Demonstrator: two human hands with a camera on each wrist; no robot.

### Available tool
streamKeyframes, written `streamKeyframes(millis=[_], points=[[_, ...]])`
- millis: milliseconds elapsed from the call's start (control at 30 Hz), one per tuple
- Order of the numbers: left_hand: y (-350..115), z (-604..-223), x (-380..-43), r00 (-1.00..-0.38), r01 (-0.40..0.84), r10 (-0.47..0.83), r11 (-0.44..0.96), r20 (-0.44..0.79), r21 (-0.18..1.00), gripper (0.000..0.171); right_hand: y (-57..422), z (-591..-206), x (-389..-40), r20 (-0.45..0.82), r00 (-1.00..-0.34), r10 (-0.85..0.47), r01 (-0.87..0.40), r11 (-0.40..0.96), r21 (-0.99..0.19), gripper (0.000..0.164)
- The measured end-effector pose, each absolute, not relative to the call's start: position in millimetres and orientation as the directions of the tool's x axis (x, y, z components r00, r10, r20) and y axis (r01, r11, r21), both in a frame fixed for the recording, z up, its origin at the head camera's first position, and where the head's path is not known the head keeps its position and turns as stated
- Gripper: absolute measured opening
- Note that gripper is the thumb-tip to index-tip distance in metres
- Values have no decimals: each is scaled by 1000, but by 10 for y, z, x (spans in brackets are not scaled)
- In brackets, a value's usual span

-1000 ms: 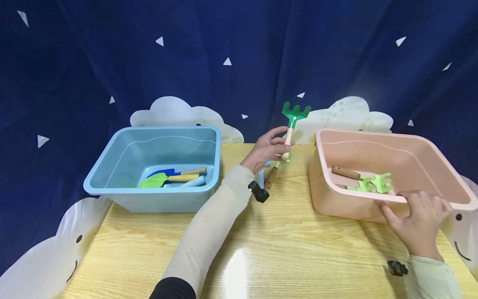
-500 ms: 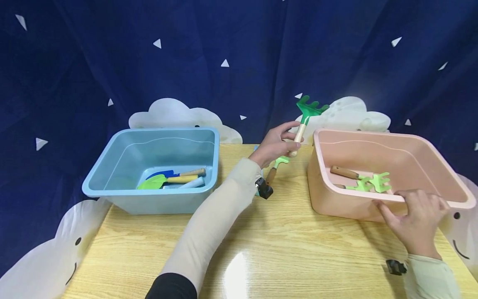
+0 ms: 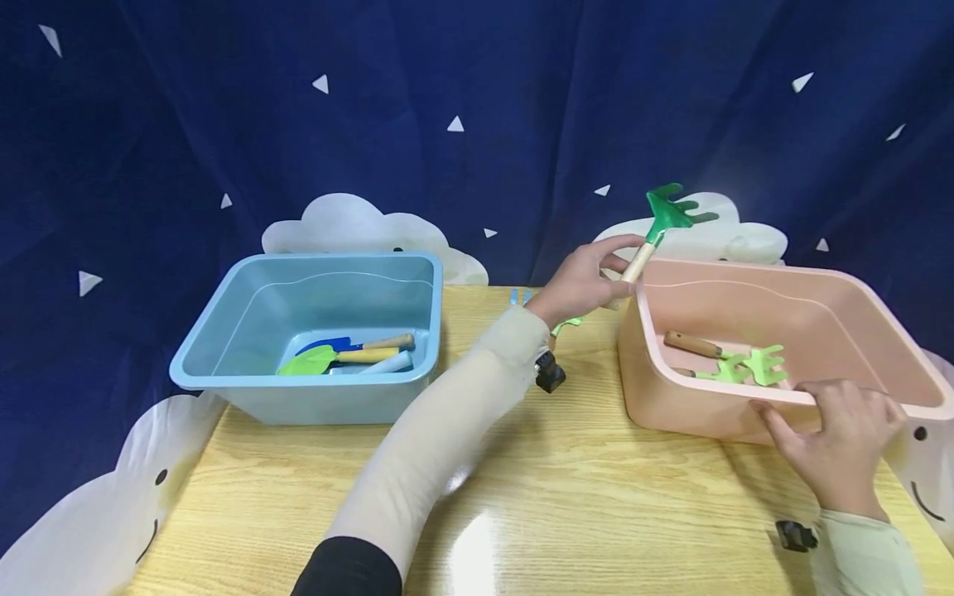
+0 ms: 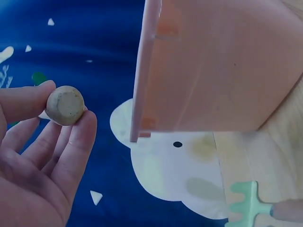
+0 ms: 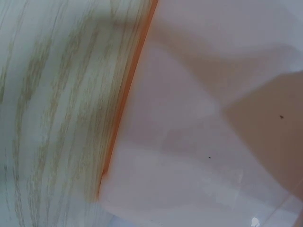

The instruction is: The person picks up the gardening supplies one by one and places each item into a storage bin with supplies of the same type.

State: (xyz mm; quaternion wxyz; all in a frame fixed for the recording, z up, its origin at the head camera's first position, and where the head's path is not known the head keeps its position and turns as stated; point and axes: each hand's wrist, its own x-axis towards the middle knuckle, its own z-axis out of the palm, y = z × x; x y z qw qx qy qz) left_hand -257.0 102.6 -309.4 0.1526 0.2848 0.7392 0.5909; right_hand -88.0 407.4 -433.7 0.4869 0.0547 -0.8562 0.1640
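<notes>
My left hand point(image 3: 585, 281) pinches the pale wooden handle of a small green hand rake point(image 3: 668, 212), held in the air at the left rim of the pink bin point(image 3: 693, 410). The rake tilts, its tines up and to the right. In the left wrist view the thumb and fingers hold the handle's round butt end point(image 4: 66, 106), beside the bin wall point(image 4: 213, 71). My right hand point(image 3: 845, 439) grips the front rim of the pink bin, thumb outside. Inside lie light green hand rakes point(image 3: 764, 366) with brown handles. The right wrist view shows only bin wall and table.
A blue bin point(image 3: 298, 403) at the left holds a blue trowel point(image 3: 328, 344), a light green shovel point(image 3: 309, 362) and other tools. Behind my left forearm, a light green rake point(image 4: 246, 203) and a light blue tool point(image 3: 519, 296) lie partly hidden on the wooden table point(image 3: 596, 497).
My left hand has moved right with the green rake, from mid-table to the pink bin's left rim, and the rake has tilted further right. The right hand stays on the rim.
</notes>
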Motion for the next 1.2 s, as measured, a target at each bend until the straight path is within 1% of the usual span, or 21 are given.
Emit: streamKeyframes(millis=[133, 200, 400, 500, 633, 733, 1033, 1200], points=[[1180, -3055, -2511, -774, 320, 620, 202, 132, 926, 64, 4093, -4346, -867, 858, -510, 67, -252, 942, -223, 81], [1271, -3055, -2475, -767, 352, 627, 233, 136, 906, 65, 4098, -4345, -854, 849, -524, 66, -239, 946, -221, 81], [1506, -3074, -2343, -749, 419, 656, 359, 94, 834, 68, 4082, -4332, -823, 827, -558, 72, -213, 950, -227, 83], [1574, -3093, -2304, -719, 516, 687, 424, 107, 745, 68, 4059, -4326, -828, 840, -538, 68, -232, 946, -225, 82], [1627, -3114, -2279, -673, 652, 726, 491, 142, 578, 64, 4030, -4322, -841, 864, -500, 65, -258, 941, -221, 81], [1652, -3120, -2270, -656, 697, 737, 507, 163, 507, 61, 4027, -4326, -846, 865, -497, 67, -258, 941, -221, 82], [1690, -3097, -2281, -642, 726, 724, 468, 251, 504, 61, 4052, -4347, -858, 846, -529, 65, -245, 943, -226, 82], [1715, -3079, -2296, -636, 734, 728, 468, 257, 492, 62, 4052, -4343, -867, 863, -501, 64, -255, 942, -218, 81]])
